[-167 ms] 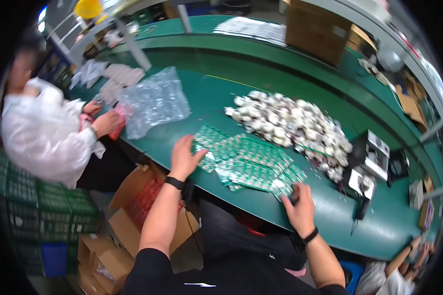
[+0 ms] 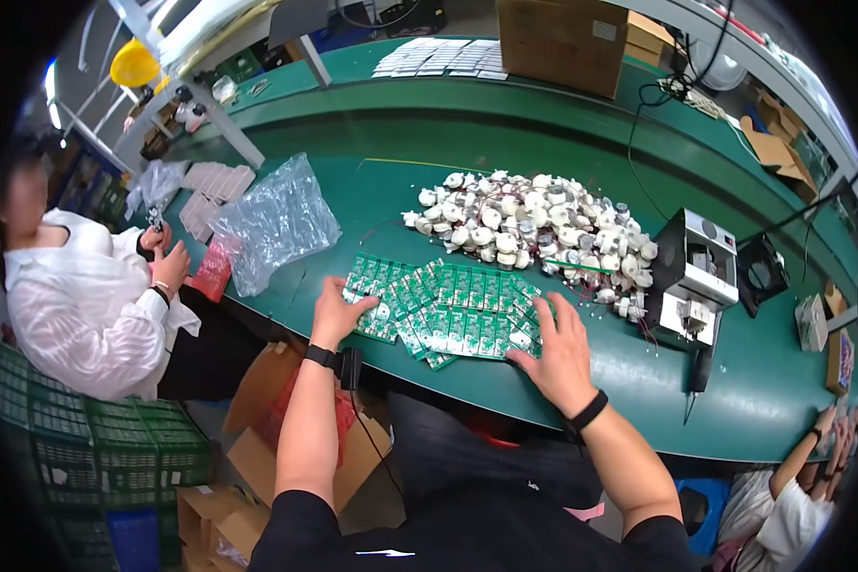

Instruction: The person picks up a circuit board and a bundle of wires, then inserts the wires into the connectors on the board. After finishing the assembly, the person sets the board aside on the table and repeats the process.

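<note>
Several green printed circuit board panels (image 2: 467, 319) lie overlapping in a loose pile on the green workbench (image 2: 372, 367). My left hand (image 2: 338, 315) rests against the pile's left end, its thumb stretched out over the board edge and its fingers apart from the thumb. At the opposite end my right hand (image 2: 561, 355) is spread, with fingertips at the boards' right edge and the thumb near their lower corner. Neither hand is closed around a board. Just beyond the boards lies a large heap of small white round parts with wires (image 2: 534, 219).
A black and silver bench machine (image 2: 696, 276) stands right of the heap. To the left are clear plastic bags (image 2: 281, 224) and a seated co-worker (image 2: 95, 296) handling small parts. Cardboard boxes (image 2: 353, 467) and green crates (image 2: 114, 439) stand below the bench's left side.
My right hand has moved up and left against the boards, and the panels at that end sit closer together. My left hand stays at the left end. The whole view has shifted.
</note>
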Tool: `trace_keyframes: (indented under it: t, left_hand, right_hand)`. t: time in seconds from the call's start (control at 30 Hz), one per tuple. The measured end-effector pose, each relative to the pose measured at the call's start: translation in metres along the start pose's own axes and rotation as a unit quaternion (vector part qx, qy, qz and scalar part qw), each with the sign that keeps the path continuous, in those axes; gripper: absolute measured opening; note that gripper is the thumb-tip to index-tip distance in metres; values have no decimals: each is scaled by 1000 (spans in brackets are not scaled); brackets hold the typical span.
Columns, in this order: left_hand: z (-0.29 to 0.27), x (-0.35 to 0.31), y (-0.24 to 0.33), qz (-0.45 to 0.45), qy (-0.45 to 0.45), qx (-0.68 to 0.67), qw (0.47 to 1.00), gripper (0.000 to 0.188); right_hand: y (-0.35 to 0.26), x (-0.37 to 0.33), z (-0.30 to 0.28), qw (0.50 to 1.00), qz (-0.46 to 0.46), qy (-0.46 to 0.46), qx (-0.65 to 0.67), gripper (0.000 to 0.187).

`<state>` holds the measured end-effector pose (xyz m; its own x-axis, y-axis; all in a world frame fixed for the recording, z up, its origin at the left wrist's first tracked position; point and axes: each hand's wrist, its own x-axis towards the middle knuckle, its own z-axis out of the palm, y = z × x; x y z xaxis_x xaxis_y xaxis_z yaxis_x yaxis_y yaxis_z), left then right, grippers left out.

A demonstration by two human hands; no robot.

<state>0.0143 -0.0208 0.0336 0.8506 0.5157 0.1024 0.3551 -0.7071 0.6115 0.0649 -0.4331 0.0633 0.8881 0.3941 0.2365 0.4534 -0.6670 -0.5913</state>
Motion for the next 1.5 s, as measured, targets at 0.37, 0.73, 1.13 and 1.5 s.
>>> trace_keyframes:
  t: [0.37, 0.73, 1.13, 1.5]
  left_hand:
    - [-40, -3, 31, -133, 45, -493, 859, 54]
    - [40, -60, 42, 62, 205, -28, 976, 74]
    - [47, -75, 12, 102, 191, 24, 976, 69]
    - [9, -36, 11, 144, 180, -38, 972, 43]
  right_hand:
    - [10, -4, 20, 983, -100, -46, -148, 88]
    - [-49, 47, 100, 978, -171, -58, -107, 73]
    - [-59, 75, 87, 979, -199, -16, -37, 60]
    - [-96, 65, 49, 976, -217, 6, 3, 52]
